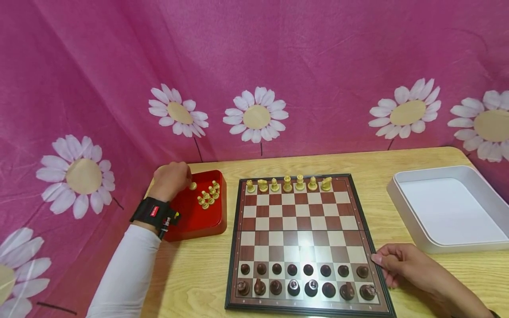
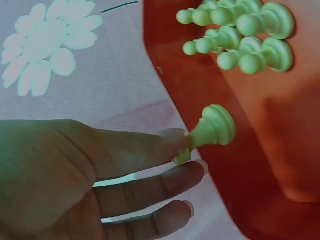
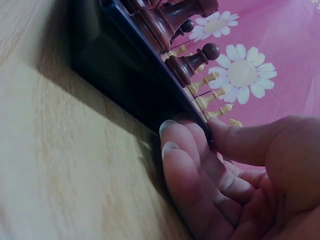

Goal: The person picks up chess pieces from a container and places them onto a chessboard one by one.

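Note:
My left hand (image 1: 172, 180) is over the red tray (image 1: 223, 212) and pinches a cream chess rook (image 2: 216, 126) between thumb and fingers. The rook tilts in the left wrist view, base outward, its flat top partly covered by the fingers. Several cream pawns (image 1: 204, 205) stand grouped in the tray's right part. On the right, my right hand (image 1: 405, 266) grips the edge of the chessboard (image 1: 260, 238), thumb on top and fingers against the side. Dark pieces (image 1: 328, 289) fill the board's two near rows. Cream pieces (image 1: 287, 184) line the far row, whose right corner square is bare.
A white tray (image 1: 409, 225) sits on the wooden table (image 1: 191, 274), right of the board. Behind and to the left hangs a pink cloth (image 1: 318, 66) with printed daisies. The red tray's raised rim lies between the left hand and the board.

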A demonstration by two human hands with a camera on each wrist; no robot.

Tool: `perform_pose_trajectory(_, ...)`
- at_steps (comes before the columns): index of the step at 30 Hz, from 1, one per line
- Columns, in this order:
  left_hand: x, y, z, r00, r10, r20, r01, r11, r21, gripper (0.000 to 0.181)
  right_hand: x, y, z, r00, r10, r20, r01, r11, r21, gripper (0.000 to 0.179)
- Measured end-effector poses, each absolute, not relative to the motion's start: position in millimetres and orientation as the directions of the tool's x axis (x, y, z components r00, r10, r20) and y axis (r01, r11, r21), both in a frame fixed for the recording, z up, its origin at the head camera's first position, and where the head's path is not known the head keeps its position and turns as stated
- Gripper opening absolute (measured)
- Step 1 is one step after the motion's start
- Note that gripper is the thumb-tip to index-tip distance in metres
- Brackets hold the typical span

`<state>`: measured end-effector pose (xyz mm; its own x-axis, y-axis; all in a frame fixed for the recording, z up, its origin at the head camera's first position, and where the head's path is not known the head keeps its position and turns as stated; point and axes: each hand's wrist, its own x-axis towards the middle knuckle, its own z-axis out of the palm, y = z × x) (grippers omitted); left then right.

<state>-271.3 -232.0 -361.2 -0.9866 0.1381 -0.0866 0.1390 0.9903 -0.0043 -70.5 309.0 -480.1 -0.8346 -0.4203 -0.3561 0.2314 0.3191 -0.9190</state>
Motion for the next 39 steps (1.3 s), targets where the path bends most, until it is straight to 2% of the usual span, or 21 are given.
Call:
perform_pose_trajectory(8, -262.3, -226.9, -343.6, -0.988, 0.139, -0.069, 0.136, 0.99, 0.038, 0.021, -70.6, 308.6, -479.1, -0.834, -0.421, -0.358, 0.232, 0.322, -0.918, 0.029)
perform_pose_trajectory(16, -256.4, -215.2, -335.5, -0.986, 0.166, -0.02, 0.166, 0.986, 0.011, 0.02, -71.4, 307.7, -479.8, -0.832, -0.405, -0.379, 0.256, 0.325, -0.91, 0.03)
perform_pose_trajectory(24, -256.0, -196.7, -328.8, -0.974, 0.223, 0.042, 0.222, 0.975, -0.019, 0.012, -70.7, 308.1, -478.6, -0.835, -0.412, -0.366, 0.242, 0.323, -0.915, 0.029)
perform_pose_trajectory(39, -254.4, -155.7, -323.4, -0.925, 0.34, 0.172, 0.344, 0.939, -0.007, 0.011, -69.7, 308.3, -479.8, -0.843, -0.424, -0.33, 0.205, 0.314, -0.927, 0.028)
